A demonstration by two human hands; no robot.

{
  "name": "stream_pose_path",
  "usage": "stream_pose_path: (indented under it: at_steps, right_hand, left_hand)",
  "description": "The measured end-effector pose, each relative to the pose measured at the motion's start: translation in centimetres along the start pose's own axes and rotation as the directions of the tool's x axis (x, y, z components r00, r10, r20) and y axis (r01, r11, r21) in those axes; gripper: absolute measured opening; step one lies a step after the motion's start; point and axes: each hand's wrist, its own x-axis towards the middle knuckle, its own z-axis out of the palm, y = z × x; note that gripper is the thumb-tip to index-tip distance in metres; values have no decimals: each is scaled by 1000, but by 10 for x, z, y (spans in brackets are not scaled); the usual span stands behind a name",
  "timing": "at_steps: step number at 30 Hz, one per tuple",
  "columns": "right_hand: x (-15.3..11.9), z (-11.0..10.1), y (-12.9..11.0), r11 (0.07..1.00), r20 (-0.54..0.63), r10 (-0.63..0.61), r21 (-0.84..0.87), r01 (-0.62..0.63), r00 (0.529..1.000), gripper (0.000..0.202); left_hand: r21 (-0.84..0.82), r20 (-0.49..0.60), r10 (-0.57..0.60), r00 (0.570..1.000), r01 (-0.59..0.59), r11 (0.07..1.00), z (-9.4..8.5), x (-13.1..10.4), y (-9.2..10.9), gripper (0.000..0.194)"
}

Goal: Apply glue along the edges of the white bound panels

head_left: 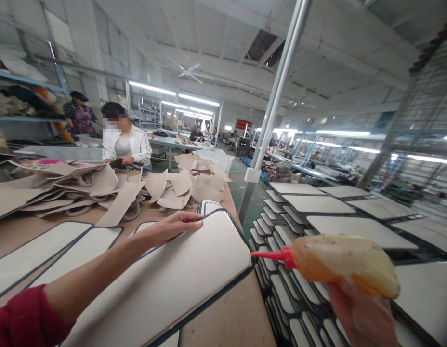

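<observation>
A large off-white panel (180, 274) with rounded corners and a dark edge is tilted over the brown table. My left hand (176, 227) pinches its upper edge, fingers closed on it. My right hand (361, 308) is wrapped round a squeeze bottle (342, 262) of amber liquid, held sideways. The bottle's red nozzle (276, 255) points left, its tip at the panel's right corner. A thin yellowish line runs along the panel's border there.
Beige curved pieces (100, 185) are heaped at the table's back left. Similar panels (39, 246) lie at left. Stacked racks of panels (317, 205) stand at right. A metal post (270, 115) rises beyond the table (227, 308). A person in white (125, 140) works across the heap.
</observation>
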Motion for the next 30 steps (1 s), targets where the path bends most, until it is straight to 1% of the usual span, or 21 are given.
stream_pose_path:
  at_steps: [2, 3, 6, 9, 14, 19, 21, 25, 27, 30]
  right_hand:
    - [-2, 6, -3, 1000, -86, 16, 21, -14, 996, 86]
    - [-3, 7, -3, 1000, -106, 6, 30, -2, 994, 84]
    - [-9, 5, 4, 997, -78, -56, 43, 59, 995, 80]
    - [-15, 0, 11, 996, -30, -69, 46, 71, 997, 77]
    - [-24, -7, 18, 997, -51, -16, 76, 20, 999, 78]
    - [-29, -10, 27, 991, -92, -55, 114, 65, 994, 73]
    - [-30, -9, 28, 991, -75, -66, 115, 75, 995, 67]
    - [-27, -6, 28, 982, -36, -158, 98, 160, 987, 63]
    - [-26, -6, 29, 980, -17, -164, 110, 165, 986, 64]
    - [-29, -11, 36, 985, 13, -154, 74, 153, 988, 56]
  left_hand:
    - [-25, 2, 5, 1000, -5, 1000, 0, 1, -2, 46]
    - [-40, 1, 8, 1000, -8, 999, 0, 1, -4, 46]
    - [-82, -4, 8, 1000, -8, 997, 1, 3, -9, 49]
    - [-109, -18, 2, 1000, -4, 994, 2, 5, -13, 51]
    - [-158, -13, 7, 1000, -9, 987, 5, 11, -19, 48]
    - [-205, -53, -9, 999, -2, 979, 8, 16, -24, 54]
    - [-214, -68, -12, 998, -3, 977, 9, 17, -25, 56]
    - [-224, -79, -17, 997, -2, 975, 10, 19, -26, 59]
    - [-236, -94, -18, 995, -5, 972, 11, 19, -26, 60]
    - [-253, -107, -25, 994, -3, 968, 12, 19, -27, 60]
